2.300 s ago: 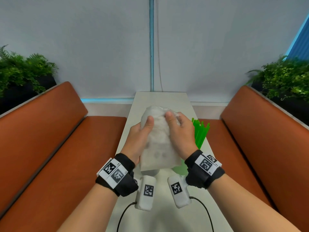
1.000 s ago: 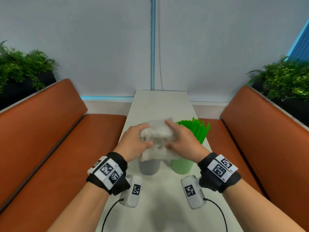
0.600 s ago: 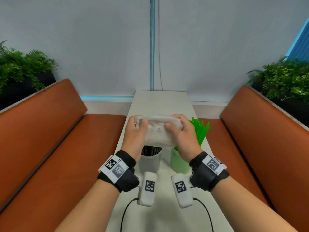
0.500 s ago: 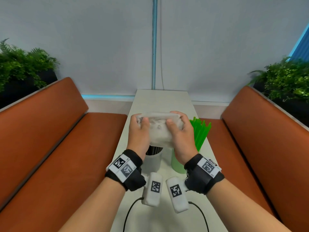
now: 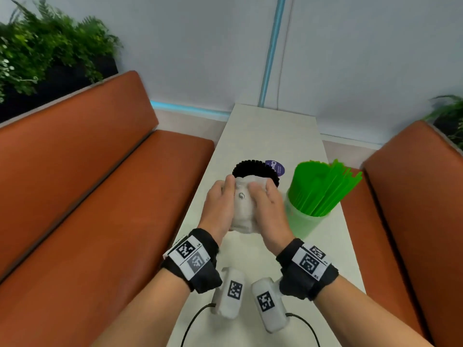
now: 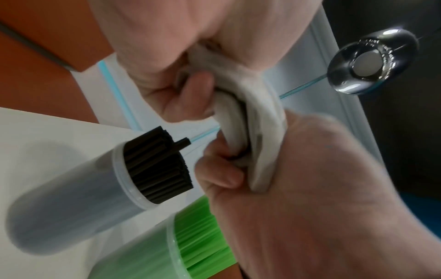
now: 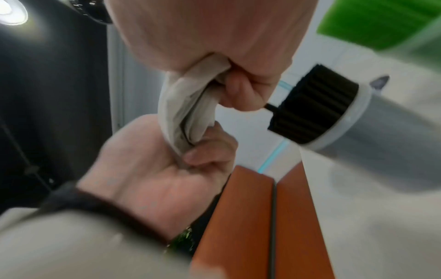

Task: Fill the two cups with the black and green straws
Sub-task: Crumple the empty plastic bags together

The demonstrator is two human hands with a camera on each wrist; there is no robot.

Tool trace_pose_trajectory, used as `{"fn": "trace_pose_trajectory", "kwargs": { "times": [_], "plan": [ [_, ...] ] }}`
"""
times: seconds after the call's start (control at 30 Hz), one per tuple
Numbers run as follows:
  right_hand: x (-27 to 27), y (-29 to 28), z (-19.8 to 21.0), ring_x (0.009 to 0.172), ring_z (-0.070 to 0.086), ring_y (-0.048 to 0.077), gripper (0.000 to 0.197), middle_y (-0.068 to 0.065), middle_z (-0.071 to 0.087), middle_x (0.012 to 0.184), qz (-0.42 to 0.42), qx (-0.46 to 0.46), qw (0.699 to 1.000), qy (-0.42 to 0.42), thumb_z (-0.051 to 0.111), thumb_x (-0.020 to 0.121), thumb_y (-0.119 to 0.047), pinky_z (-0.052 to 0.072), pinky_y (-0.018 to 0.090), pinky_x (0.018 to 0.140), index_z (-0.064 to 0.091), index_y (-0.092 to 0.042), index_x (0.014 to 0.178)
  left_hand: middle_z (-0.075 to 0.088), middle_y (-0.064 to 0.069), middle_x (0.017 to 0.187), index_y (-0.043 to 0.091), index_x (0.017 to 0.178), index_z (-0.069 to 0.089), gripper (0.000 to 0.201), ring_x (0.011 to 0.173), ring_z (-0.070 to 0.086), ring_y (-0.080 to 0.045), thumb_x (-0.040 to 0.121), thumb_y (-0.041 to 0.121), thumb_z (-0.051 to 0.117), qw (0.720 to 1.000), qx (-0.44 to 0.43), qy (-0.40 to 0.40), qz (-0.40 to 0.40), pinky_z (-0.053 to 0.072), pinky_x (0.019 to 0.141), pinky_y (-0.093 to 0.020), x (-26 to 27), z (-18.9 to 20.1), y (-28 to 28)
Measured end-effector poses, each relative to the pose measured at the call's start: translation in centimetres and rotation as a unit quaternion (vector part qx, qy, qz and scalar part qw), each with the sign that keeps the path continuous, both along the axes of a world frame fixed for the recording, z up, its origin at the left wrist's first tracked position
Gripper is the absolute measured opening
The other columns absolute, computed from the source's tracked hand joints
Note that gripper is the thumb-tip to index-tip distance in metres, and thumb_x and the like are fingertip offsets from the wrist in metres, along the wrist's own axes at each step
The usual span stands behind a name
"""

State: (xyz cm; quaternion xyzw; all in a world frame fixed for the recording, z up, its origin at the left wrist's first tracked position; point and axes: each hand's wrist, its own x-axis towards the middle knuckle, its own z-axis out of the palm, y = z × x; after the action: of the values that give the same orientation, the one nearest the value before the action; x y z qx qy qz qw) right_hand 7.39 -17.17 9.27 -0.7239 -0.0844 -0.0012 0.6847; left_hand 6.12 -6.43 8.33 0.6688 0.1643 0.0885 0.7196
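Both hands squeeze a crumpled white plastic bag [image 5: 244, 209] between them above the table. My left hand [image 5: 221, 199] grips its left side and my right hand [image 5: 266, 199] its right side; in the wrist views curled fingers dig into the bag [image 6: 250, 113] [image 7: 186, 113]. Just behind the hands stands a clear cup [image 6: 71, 198] packed with black straws [image 5: 255, 166] [image 7: 312, 105]. To its right a green-tinted cup [image 5: 303, 221] holds a fan of green straws [image 5: 320, 186] leaning right. The bag and hands hide the black-straw cup's body in the head view.
The narrow white table [image 5: 270, 126] runs away to the wall. Orange benches [image 5: 100, 184] [image 5: 413, 196] flank it on both sides. A round purple sticker [image 5: 276, 167] lies behind the black straws. Planters with green plants [image 5: 50, 46] sit behind the bench backs.
The bag, held spread wide between the hands half a second ago, is now squeezed into a compact wad. The hands came closer together, just in front of the black straws.
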Motion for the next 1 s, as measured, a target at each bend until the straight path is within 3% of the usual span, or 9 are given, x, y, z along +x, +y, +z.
{"fn": "trace_pose_trajectory", "kwargs": {
  "times": [0.17, 0.27, 0.33, 0.4, 0.53, 0.67, 0.8, 0.9, 1.0],
  "plan": [
    [-0.8, 3.5, -3.8, 0.076, 0.067, 0.017, 0.025, 0.000, 0.070, 0.081, 0.060, 0.012, 0.994, 0.087, 0.053, 0.097, -0.036, 0.057, 0.041, 0.069, 0.064, -0.014, 0.091, 0.071, -0.005, 0.095, 0.021, 0.100, 0.066, 0.038, 0.090, 0.070, -0.023, 0.099, 0.049, 0.041, 0.998, -0.006, 0.062, 0.032, 0.059, 0.078, -0.041, -1.5, -3.1, 2.5],
    [-0.8, 5.3, -6.0, 0.059, 0.061, 0.017, 0.026, 0.001, 0.063, 0.071, 0.075, -0.022, 0.983, 0.165, 0.050, 0.097, -0.036, 0.045, 0.025, 0.046, 0.063, -0.015, 0.087, 0.066, -0.008, 0.104, 0.025, 0.117, 0.055, 0.027, 0.075, 0.064, -0.020, 0.097, 0.041, 0.048, 0.988, -0.131, 0.078, 0.004, 0.050, 0.056, -0.033, -4.4, -6.1, 5.5],
    [-1.1, 6.6, -7.7, 0.051, 0.053, 0.015, 0.028, 0.002, 0.057, 0.070, 0.090, -0.059, 0.969, 0.223, 0.048, 0.097, -0.039, 0.036, 0.022, 0.042, 0.060, -0.015, 0.089, 0.063, -0.010, 0.108, 0.030, 0.123, 0.049, 0.026, 0.075, 0.059, -0.021, 0.099, 0.020, 0.050, 0.972, -0.228, 0.051, 0.015, 0.044, 0.055, -0.031, -6.9, -8.0, 7.9],
    [-1.9, 8.6, -9.4, 0.054, 0.051, 0.016, 0.030, 0.004, 0.056, 0.077, 0.123, -0.083, 0.951, 0.271, 0.044, 0.097, -0.040, 0.033, 0.023, 0.043, 0.057, -0.013, 0.097, 0.063, -0.010, 0.107, 0.028, 0.114, 0.056, 0.028, 0.082, 0.057, -0.026, 0.098, 0.006, 0.052, 0.975, -0.218, 0.037, 0.024, 0.047, 0.059, -0.032, -9.2, -9.9, 10.7],
    [-4.7, 14.0, -12.6, 0.062, 0.055, 0.018, 0.031, 0.008, 0.060, 0.091, 0.223, -0.043, 0.903, 0.364, 0.041, 0.099, -0.024, 0.038, 0.023, 0.045, 0.057, -0.007, 0.118, 0.066, -0.013, 0.104, 0.017, 0.092, 0.071, 0.014, 0.088, 0.056, -0.030, 0.095, 0.008, 0.060, 0.979, -0.161, 0.079, 0.101, 0.055, 0.066, -0.033, -14.2, -13.8, 16.6],
    [-7.1, 18.6, -15.5, 0.093, 0.067, 0.024, 0.023, 0.012, 0.069, 0.111, 0.256, 0.011, 0.846, 0.468, 0.047, 0.095, -0.004, 0.057, 0.037, 0.071, 0.060, -0.010, 0.113, 0.067, -0.012, 0.122, 0.015, 0.094, 0.076, 0.017, 0.090, 0.067, -0.025, 0.092, 0.005, 0.062, 0.944, -0.208, 0.128, 0.221, 0.057, 0.062, -0.024, -18.8, -19.1, 21.2],
    [-8.1, 21.4, -19.0, 0.109, 0.062, 0.028, 0.034, 0.013, 0.061, 0.120, 0.243, -0.021, 0.837, 0.491, 0.054, 0.092, -0.001, 0.057, 0.044, 0.086, 0.053, -0.010, 0.125, 0.070, -0.004, 0.120, 0.013, 0.097, 0.076, 0.017, 0.091, 0.070, -0.023, 0.092, 0.004, 0.062, 0.905, -0.267, 0.162, 0.289, 0.058, 0.063, -0.024, -21.3, -25.4, 23.7],
    [-7.9, 22.3, -21.5, 0.098, 0.059, 0.027, 0.034, 0.011, 0.057, 0.101, 0.205, -0.035, 0.848, 0.488, 0.056, 0.092, 0.000, 0.056, 0.044, 0.090, 0.055, -0.009, 0.125, 0.070, -0.008, 0.115, 0.014, 0.101, 0.073, 0.015, 0.083, 0.069, -0.021, 0.094, 0.007, 0.063, 0.867, -0.285, 0.231, 0.338, 0.057, 0.056, -0.022, -23.0, -30.9, 24.1],
    [-7.9, 23.2, -23.3, 0.093, 0.055, 0.028, 0.025, 0.013, 0.053, 0.102, 0.198, -0.034, 0.856, 0.476, 0.055, 0.091, 0.001, 0.057, 0.041, 0.089, 0.061, -0.007, 0.114, 0.067, -0.017, 0.108, 0.012, 0.103, 0.070, 0.012, 0.078, 0.064, -0.022, 0.094, 0.007, 0.063, 0.844, -0.282, 0.302, 0.340, 0.060, 0.060, -0.024, -24.4, -37.2, 22.7]
  ]
}}
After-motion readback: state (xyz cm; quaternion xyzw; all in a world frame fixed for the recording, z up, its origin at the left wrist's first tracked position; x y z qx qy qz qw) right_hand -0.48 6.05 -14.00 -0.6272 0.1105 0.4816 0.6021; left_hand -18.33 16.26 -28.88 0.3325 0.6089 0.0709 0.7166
